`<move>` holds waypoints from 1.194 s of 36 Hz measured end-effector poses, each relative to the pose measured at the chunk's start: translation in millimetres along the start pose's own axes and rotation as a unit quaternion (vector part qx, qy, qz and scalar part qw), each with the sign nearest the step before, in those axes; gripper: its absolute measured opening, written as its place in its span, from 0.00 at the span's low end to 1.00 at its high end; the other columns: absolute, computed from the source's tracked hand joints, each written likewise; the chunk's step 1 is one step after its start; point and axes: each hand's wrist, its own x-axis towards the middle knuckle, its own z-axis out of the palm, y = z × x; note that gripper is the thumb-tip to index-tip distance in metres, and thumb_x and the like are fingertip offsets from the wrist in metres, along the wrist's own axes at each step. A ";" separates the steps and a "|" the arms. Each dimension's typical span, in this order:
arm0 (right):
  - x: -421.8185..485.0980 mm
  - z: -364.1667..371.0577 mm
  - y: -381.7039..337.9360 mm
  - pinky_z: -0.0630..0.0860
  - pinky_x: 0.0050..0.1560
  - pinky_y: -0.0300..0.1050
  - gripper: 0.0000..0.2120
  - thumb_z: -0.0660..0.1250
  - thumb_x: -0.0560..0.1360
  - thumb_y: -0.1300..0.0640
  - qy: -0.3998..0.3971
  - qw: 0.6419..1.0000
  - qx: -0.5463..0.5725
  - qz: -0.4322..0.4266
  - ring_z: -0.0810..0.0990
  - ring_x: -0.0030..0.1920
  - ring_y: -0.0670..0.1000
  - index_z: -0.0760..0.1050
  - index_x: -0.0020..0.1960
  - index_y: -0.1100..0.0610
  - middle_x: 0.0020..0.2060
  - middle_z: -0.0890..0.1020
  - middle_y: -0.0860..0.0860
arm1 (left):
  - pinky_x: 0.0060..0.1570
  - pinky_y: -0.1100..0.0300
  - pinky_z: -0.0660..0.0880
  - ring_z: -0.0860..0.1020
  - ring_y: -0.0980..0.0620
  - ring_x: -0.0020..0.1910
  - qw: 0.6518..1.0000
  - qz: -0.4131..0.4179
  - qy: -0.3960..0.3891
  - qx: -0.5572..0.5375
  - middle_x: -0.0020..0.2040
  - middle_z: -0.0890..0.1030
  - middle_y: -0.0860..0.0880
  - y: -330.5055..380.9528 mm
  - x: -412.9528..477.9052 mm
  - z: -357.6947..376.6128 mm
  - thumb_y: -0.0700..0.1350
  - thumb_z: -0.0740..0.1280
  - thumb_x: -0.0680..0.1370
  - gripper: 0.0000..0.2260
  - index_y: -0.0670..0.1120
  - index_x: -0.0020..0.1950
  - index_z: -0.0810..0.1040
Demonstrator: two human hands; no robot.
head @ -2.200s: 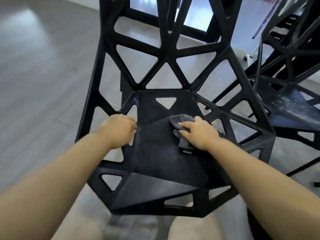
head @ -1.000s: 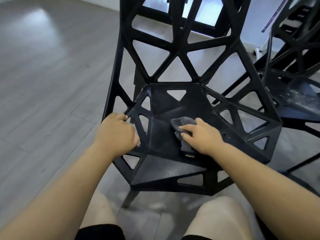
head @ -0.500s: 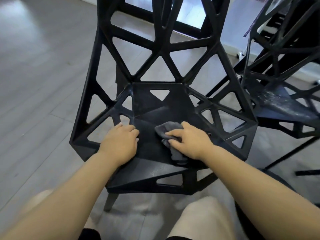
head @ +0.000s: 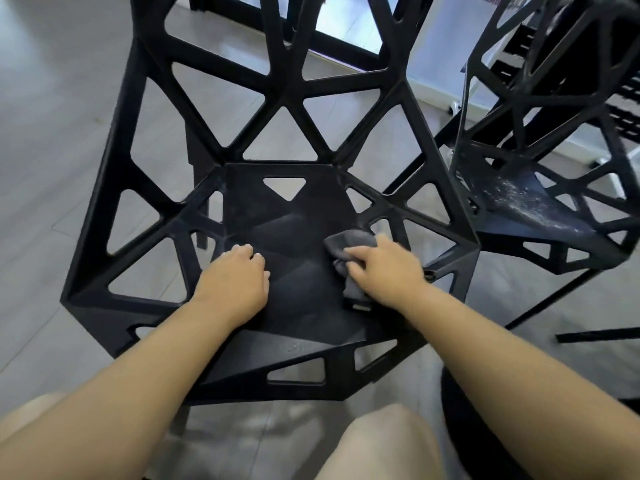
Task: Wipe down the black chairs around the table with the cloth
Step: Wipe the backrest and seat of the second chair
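A black lattice chair with triangular cut-outs stands right in front of me, seat facing up. My right hand presses a crumpled dark grey cloth against the right side of the seat, fingers curled over it. My left hand rests on the left part of the seat, its fingers bent at the seat's left strut. A second black chair of the same kind stands to the right, its seat speckled with pale dust.
Grey wood-look floor surrounds the chairs, wide on the left. Black table legs run along the floor at the right. A dark-framed glass door lies behind the chair back. My knees are at the bottom edge.
The right hand has slid the cloth rightward across the seat toward its right edge. The left hand has shifted inward along the seat's left side. The view has moved closer to the chair.
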 end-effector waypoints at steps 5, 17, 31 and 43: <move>38.8 -14.4 63.3 0.69 0.54 0.54 0.17 0.55 0.80 0.47 0.072 0.976 -0.134 0.155 0.71 0.58 0.63 0.70 0.66 0.50 0.61 0.68 0.60 | 0.42 0.58 0.66 0.74 0.47 0.54 0.997 -0.020 -0.012 0.078 0.56 0.74 0.46 15.3 7.3 -1.8 0.50 0.52 0.82 0.15 0.44 0.57 0.73; 63.5 3.4 -2.0 0.67 0.52 0.53 0.15 0.57 0.77 0.51 0.038 0.994 -0.088 0.051 0.71 0.58 0.60 0.76 0.59 0.54 0.59 0.69 0.57 | 0.33 0.57 0.61 0.74 0.45 0.43 0.993 -0.041 0.020 0.105 0.47 0.74 0.45 32.1 19.9 5.0 0.52 0.58 0.78 0.12 0.44 0.48 0.73; 97.4 -2.6 5.3 0.68 0.56 0.54 0.17 0.59 0.76 0.50 -0.003 0.992 -0.083 0.097 0.72 0.60 0.61 0.72 0.62 0.55 0.62 0.67 0.58 | 0.30 0.57 0.60 0.72 0.44 0.35 0.995 -0.022 0.036 0.085 0.41 0.73 0.42 33.4 25.5 8.6 0.50 0.66 0.73 0.11 0.41 0.41 0.74; 53.6 -24.2 83.7 0.68 0.55 0.54 0.19 0.53 0.80 0.49 0.044 0.980 -0.116 0.156 0.72 0.59 0.62 0.69 0.69 0.49 0.62 0.67 0.59 | 0.38 0.55 0.63 0.72 0.42 0.47 0.994 -0.048 0.015 0.094 0.52 0.70 0.43 36.7 27.1 9.1 0.51 0.55 0.79 0.13 0.42 0.51 0.71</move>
